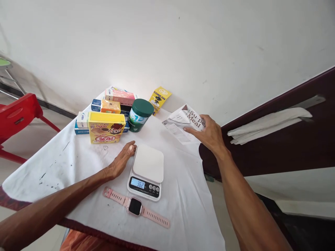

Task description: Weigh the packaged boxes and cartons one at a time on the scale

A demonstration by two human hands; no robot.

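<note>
At the table's right side my right hand [211, 134] is closed around a white and grey box [184, 122] marked "Super Meal", which is tilted. My left hand [122, 158] lies on the cloth by the left edge of a white digital scale [148, 164], holding nothing, its fingers stretched forward. The scale's plate is bare and its lit display [138, 183] seems to read 362. In front of the scale lies a pink smartwatch [134, 206] with its strap spread out.
Left of centre stand a yellow snack box [106, 128], a green-lidded tub [140, 115], an orange pack [110, 106], a pink box [119, 96] and other cartons. A yellow "COME ON" box [160, 99] stands by the wall. A red chair [19, 116] is at left; white cloth [269, 125] hangs at right.
</note>
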